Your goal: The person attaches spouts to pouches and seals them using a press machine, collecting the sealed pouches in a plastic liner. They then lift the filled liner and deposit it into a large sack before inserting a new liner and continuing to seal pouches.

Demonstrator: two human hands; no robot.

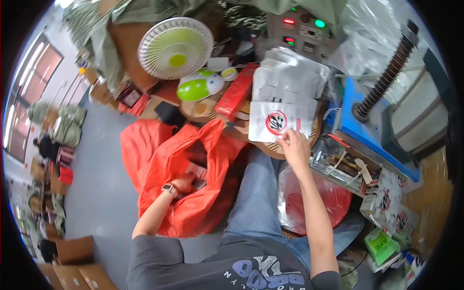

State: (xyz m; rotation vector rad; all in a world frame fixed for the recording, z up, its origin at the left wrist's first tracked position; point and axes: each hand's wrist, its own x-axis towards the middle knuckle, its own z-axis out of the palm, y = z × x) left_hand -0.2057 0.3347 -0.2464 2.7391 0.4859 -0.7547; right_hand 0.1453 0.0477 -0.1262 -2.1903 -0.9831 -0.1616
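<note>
Packet (pixel 197 171) in red bag (pixel 176 215) blurred; small print on pouch (pixel 276 122) illegible

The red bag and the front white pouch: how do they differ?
The red bag is much larger than the white pouch. The red bag is crumpled and open; the white pouch lies flat. The red bag looks plain; the white pouch bears a round emblem. Each has a hand at it: left hand, right hand, respectively.

The grey floor (pixel 92 188) spans 7 to 10 o'clock. A pale wall (pixel 70 62) stands at 10 o'clock. Windows (pixel 47 64) sit between 9 and 10 o'clock; bright strips (pixel 38 55) show on their panes. Cartons (pixel 75 250) occupy 8 o'clock. A brown surface (pixel 430 195) lies between 3 and 4 o'clock.
</note>
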